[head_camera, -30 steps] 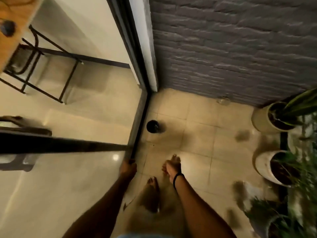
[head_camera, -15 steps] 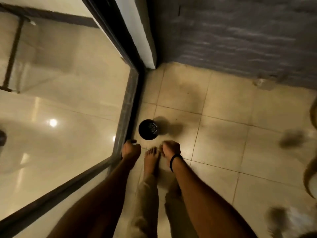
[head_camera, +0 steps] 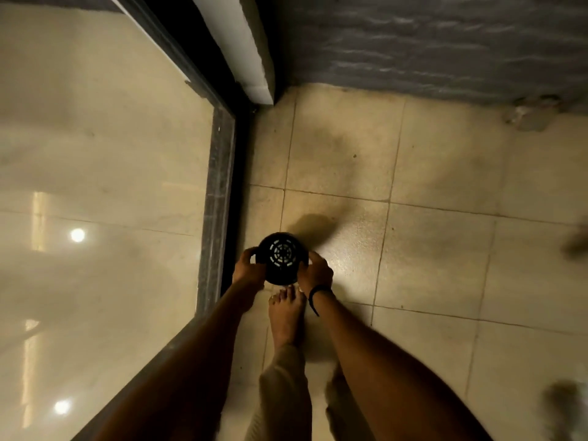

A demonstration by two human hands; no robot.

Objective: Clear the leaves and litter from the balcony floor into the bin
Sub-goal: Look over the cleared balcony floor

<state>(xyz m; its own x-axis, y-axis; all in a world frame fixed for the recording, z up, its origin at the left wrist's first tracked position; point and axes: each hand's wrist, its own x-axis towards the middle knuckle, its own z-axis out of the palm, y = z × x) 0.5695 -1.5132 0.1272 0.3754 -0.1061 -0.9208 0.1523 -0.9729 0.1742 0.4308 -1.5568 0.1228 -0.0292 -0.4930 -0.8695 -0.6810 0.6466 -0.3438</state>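
Black slotted bin (head_camera: 281,257) gripped between left hand (head_camera: 248,271), right hand (head_camera: 317,272)

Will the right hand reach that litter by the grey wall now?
Probably not: the right hand grips the bin, and the litter lies well beyond it across open floor.

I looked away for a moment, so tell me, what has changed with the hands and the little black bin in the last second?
Both hands reached forward to the bin. The left hand now grips its left side and the right hand its right side; before, they held nothing. The bin is still beside the door track, and the litter by the wall lies untouched.
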